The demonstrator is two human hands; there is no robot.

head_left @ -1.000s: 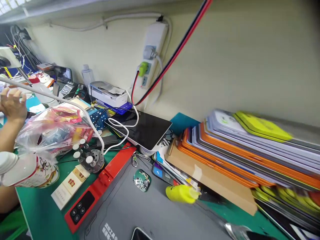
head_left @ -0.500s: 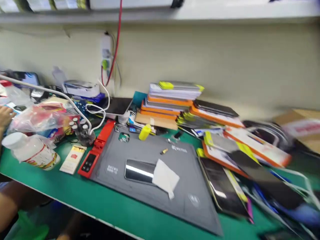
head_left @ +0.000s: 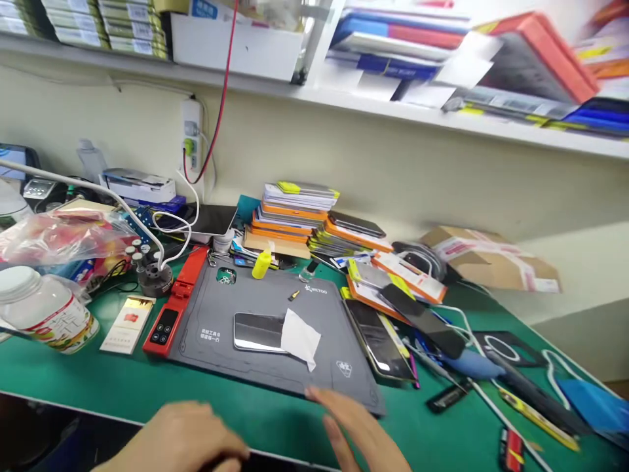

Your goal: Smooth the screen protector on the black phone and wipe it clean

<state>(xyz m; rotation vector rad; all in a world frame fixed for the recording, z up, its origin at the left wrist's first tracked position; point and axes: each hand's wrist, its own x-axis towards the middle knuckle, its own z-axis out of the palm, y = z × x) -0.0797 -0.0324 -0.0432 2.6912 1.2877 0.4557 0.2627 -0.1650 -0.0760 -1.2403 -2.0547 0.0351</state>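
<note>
Left hand [head_left: 181,432]: fingers curled, palm hidden; cannot tell whether it holds anything. Right hand [head_left: 368,432]: finger and thumb parted, nothing seen held. Beyond both hands, smartphone [head_left: 259,332] lies flat on grey work mat [head_left: 329,334], presumably for cushioning; white tissue [head_left: 301,337] overlaps its right end, perhaps shielding the glass. Mat logo seems to end "TOO"; Chinese print not securely legible.

A phone [head_left: 255,331] lies on a mat [head_left: 334,328], partly under a tissue [head_left: 301,335], a jar [head_left: 54,318] to their left.
</note>
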